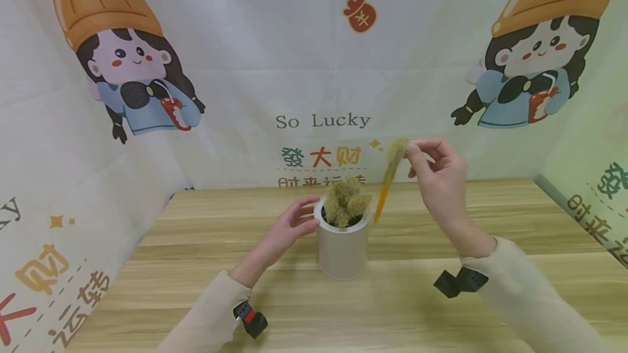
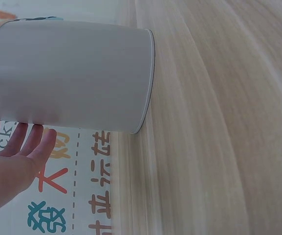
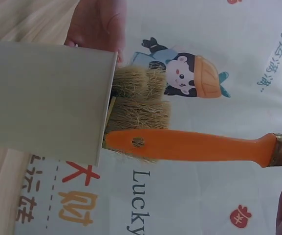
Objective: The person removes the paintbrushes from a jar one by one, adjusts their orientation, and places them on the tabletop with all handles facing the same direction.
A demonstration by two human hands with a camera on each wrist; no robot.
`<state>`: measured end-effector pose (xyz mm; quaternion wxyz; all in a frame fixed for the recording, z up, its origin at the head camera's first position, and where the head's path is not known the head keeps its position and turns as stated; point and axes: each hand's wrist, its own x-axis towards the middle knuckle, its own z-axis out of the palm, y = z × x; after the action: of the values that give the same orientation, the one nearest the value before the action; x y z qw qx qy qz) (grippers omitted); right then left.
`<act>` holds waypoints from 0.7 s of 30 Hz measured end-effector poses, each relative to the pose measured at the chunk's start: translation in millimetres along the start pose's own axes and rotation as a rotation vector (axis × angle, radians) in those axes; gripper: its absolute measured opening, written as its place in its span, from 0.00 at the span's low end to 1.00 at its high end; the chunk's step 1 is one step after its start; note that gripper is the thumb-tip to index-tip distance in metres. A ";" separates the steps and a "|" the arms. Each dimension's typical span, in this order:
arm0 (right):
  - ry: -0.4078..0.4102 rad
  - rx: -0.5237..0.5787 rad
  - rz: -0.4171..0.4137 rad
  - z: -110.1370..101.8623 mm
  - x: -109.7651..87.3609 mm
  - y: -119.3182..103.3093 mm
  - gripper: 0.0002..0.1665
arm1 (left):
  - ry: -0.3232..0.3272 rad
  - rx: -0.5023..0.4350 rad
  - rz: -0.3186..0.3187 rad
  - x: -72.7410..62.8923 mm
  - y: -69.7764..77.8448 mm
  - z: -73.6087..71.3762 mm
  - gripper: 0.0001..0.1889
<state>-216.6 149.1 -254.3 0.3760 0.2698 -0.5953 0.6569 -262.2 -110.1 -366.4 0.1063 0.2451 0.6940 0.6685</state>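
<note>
Head view: pinches the orange-handled, tan-bristled paintbrush (image 1: 388, 180) bristle-up in the right hand (image 1: 441, 176) near the smooth white cylindrical pot (image 1: 343, 255), grips that pot with the left hand (image 1: 288, 227), apparently at a brush-transfer step, probably calling next for handle-tip clearance over that pot.

below both sets of fingers (image 1: 439, 147) spreads a wooden table (image 1: 319, 315) with streaky grain; behind them hangs a creased white sheet (image 1: 255, 26), with a cartoon figure (image 1: 142, 86) in an orange hat up to their left, another figure (image 1: 527, 80) up to their right, a red bag (image 1: 360, 14) printed high between; side sheets (image 1: 59, 140) flank the fingers, the right one greenish in soft light
</note>
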 end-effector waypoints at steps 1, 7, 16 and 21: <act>-0.002 -0.019 -0.010 -1.1 1.0 -0.9 0.05 | -0.001 -0.001 0.000 0.1 -0.2 0.0 0.26; -0.012 -0.137 -0.048 -7.8 2.4 -2.3 0.09 | 0.002 -0.014 -0.003 -0.4 1.3 0.9 0.26; -0.008 -0.336 0.009 -21.9 -10.0 14.6 0.05 | 0.000 -0.010 -0.014 -1.3 2.4 0.6 0.26; -0.004 -0.406 0.069 -27.2 -21.4 25.9 0.05 | -0.005 -0.012 -0.016 -0.8 2.3 0.5 0.26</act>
<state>-223.0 172.0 -290.4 0.3986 0.1692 -0.7253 0.5353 -260.8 -110.1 -364.3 0.1147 0.2405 0.6916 0.6713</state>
